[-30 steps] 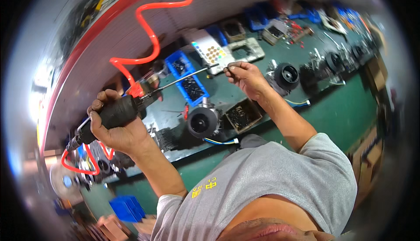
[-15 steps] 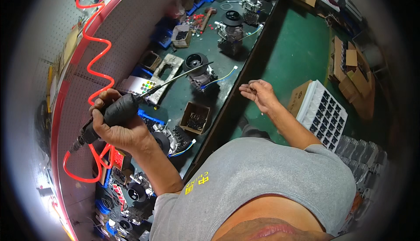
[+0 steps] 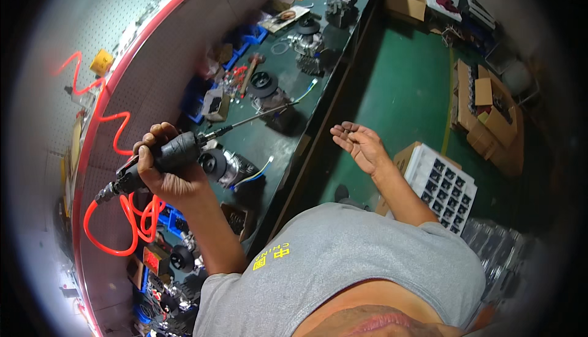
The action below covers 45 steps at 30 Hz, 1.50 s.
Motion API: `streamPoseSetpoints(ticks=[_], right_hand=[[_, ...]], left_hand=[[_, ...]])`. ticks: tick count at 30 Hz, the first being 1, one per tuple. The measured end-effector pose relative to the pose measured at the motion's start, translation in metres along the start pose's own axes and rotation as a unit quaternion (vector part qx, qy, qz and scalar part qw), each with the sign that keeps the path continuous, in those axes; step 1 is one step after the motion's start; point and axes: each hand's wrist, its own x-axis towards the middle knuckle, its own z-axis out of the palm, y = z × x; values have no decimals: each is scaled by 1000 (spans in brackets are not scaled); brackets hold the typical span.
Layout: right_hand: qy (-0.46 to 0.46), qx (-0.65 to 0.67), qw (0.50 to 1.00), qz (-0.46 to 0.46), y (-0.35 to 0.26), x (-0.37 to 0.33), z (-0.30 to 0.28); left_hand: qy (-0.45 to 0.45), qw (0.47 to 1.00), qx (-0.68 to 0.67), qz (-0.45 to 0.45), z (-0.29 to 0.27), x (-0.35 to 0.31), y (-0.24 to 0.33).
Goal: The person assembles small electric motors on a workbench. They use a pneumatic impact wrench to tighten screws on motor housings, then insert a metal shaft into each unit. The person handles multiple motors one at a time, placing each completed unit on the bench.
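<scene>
My left hand (image 3: 165,175) is wrapped round a black air screwdriver (image 3: 174,153), whose long thin bit slants up to the right over the bench. A coiled red air hose joins its rear end. Near the bit tip, in line of sight, stands a small engine (image 3: 269,92) with a round black fan and a coloured wire lead. Another such engine (image 3: 226,168) sits closer, below the bit. Past the bench's edge, my right hand (image 3: 362,147) is raised palm up, its fingers half curled. Something small and dark seems to lie at its fingertips, too small to make out.
More engines (image 3: 306,46) line the green bench (image 3: 288,141). Blue bins, a hammer (image 3: 251,74) and a small parts box (image 3: 215,104) lie along its back. On the right are a white tray of black parts (image 3: 422,172) and opened cartons (image 3: 490,107).
My view has moved forward along the bench, so the engines and boxes appear lower and further left. The screwdriver stays in my left hand; its bit now overlaps a farther engine.
</scene>
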Motion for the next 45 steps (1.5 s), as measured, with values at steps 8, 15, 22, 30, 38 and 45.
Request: streamPoseSetpoints(ticks=[8, 15, 22, 30, 38, 45], right_hand=[[-30, -9, 999, -33, -106, 72, -47], [-44, 23, 999, -22, -151, 147, -74], [-1, -49, 998, -39, -209, 246, -83], [15, 0, 1000, -14, -288, 340, -106], [-47, 78, 996, 16, -361, 440, -152], [13, -121, 991, 52, -443, 541, -169]], left_hand=[[-62, 998, 0, -10, 77, 9, -125], [-87, 993, -27, -69, 114, 27, -229], [-64, 995, -23, -71, 137, 80, -336], [-30, 992, -40, -118, 173, 146, -457], [-21, 993, -16, -119, 208, 176, -581], [23, 997, 49, -57, 247, 170, -680]])
